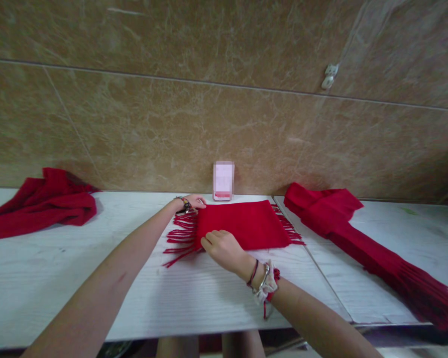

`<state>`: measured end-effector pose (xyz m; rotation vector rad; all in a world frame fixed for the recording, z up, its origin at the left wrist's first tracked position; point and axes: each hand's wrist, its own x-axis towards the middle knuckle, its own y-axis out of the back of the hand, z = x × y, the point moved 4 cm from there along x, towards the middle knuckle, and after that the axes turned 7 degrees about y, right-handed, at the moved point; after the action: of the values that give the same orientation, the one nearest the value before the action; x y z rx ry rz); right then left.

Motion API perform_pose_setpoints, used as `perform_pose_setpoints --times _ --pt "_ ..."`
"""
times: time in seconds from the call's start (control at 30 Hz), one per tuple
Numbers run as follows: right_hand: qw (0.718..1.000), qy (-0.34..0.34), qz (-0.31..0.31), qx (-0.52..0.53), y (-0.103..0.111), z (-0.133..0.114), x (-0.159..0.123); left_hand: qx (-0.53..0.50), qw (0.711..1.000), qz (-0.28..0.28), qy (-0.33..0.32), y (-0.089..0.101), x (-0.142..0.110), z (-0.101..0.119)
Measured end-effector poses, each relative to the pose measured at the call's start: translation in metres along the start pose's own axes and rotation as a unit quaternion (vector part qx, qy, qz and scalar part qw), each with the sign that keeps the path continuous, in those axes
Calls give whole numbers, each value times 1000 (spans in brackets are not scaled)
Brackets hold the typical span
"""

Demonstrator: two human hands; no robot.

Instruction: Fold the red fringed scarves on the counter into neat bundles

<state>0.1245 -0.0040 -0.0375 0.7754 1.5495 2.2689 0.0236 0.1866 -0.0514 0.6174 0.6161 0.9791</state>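
Note:
A red fringed scarf (246, 223) lies folded into a flat rectangle on the white table, its tassels sticking out at both short ends. At its far left corner my left hand (196, 201) is closed, thumb and fingers pinching the edge. My right hand (224, 248) comes in from the near side with curled fingers closed on the near left corner. The fingertips of this hand are partly hidden against the cloth. Bracelets circle both wrists, with a pale scrunchie on the right one.
A phone (223, 181) leans upright against the brown marbled wall (171, 124) behind the scarf. Another red scarf (332, 228) trails over the table's right front edge. A crumpled red cloth (59, 201) lies at the left. A seam crosses the white table (142, 298) at the right.

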Motion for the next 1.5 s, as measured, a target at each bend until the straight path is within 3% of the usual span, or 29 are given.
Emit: perform_pose_setpoints --times 0.13,0.27,0.4,0.5,0.63,0.77,0.87,0.97,1.03,1.17,1.27,1.37,1.5 --pt "985 -155 58 50 19 17 -13 -56 998 24 -12 15 -4 24" --pt "923 -332 157 109 40 44 -49 -80 995 37 -37 17 10 80" --pt "867 -458 166 103 46 70 -102 -73 994 28 -77 -10 35 146" --pt "866 -472 121 109 36 82 -133 -53 994 16 -94 -43 42 170" --pt "885 -438 98 124 21 91 -149 -13 994 24 -104 -71 32 161" --pt "891 -429 92 118 21 101 -141 39 991 61 -117 -74 10 139" --pt "863 -473 114 138 24 109 -139 73 986 68 -130 -80 -7 126" --pt "805 -549 150 168 22 113 -155 144 982 25 -120 -97 -19 112" --pt "791 -572 145 161 20 113 -167 201 974 -2 -105 -106 -23 104" --pt "845 -501 176 70 36 112 -167 226 967 17 -120 -111 -23 96" --pt "908 -377 178 29 49 112 -136 218 966 27 -135 -113 -21 91" --pt "968 -240 61 37 41 114 -95 216 966 33 -137 -117 -20 85" --pt "976 -196 -90 36 18 124 -70 218 967 30 -125 -118 -20 80"
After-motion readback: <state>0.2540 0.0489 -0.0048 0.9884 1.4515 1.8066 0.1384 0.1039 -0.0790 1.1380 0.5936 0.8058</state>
